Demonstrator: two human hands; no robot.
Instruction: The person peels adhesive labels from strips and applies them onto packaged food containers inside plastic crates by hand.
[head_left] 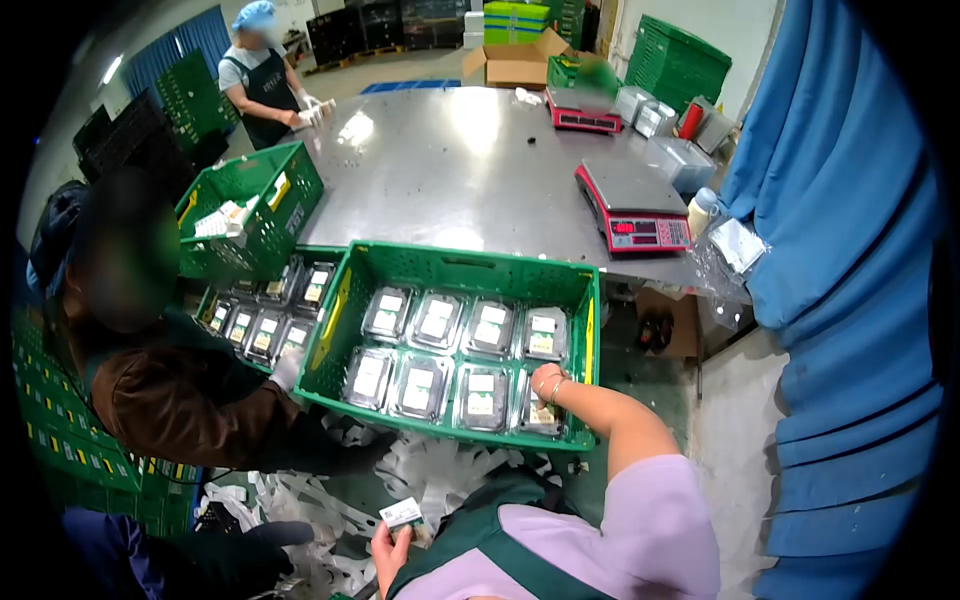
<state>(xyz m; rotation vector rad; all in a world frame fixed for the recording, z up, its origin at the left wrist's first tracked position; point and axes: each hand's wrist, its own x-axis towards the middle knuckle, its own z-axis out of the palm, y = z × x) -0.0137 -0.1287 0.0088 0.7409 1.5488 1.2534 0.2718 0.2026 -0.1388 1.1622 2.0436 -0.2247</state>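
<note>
A green plastic crate (470, 258) stands in front of me, with several clear clamshell boxes (437, 320) of dark contents in two rows, each bearing white-and-green labels. Low on my left, my left hand (393, 552) pinches a small stack of labels (402, 513) between thumb and fingers. Inside the crate's near right corner, my right hand (548, 382) is over a clamshell box (538, 415). Its fingers are curled together at the box's upper part, and whatever they grip is hidden.
On the steel table (430, 170) stand red scales (640, 205), a bottle (703, 208) and clear tubs (680, 163). A co-worker (180, 390) is beside me at left, near another filled crate (262, 330). Another person (262, 90) stands across the table. Backing strips (430, 475) litter the floor.
</note>
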